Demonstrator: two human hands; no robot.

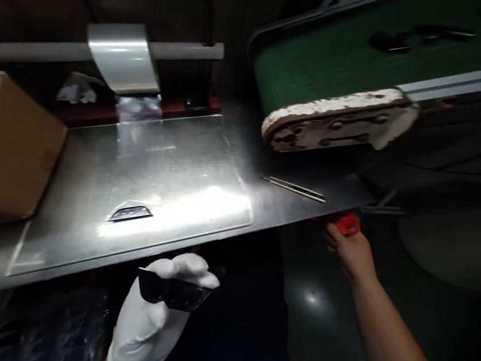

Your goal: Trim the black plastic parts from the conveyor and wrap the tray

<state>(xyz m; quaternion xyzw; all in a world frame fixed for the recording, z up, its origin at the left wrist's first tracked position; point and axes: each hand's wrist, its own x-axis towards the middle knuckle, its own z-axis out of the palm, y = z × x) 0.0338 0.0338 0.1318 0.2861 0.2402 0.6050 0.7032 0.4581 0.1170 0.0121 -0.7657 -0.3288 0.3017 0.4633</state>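
My left hand [151, 315], in a white glove, pinches a dark, glossy flat piece [173, 293] with slanted ends between thumb and fingers, just off the table's front edge. My right hand [354, 251] is bare and reaches out to the right, below the table edge. Its fingers are closed on a red ring-shaped handle [348, 223]; whatever tool this belongs to is hidden. On the metal table lies a similar flat piece [131, 213] on clear film. A pair of tweezers [295, 189] rests nearer to my right hand.
A cardboard box [13, 149] stands at the left of the metal table [244, 146]. Behind, a roll of clear film [122, 57] hangs on a white bar. A green conveyor belt [323, 68] carrying dark parts [390, 42] juts in at upper right.
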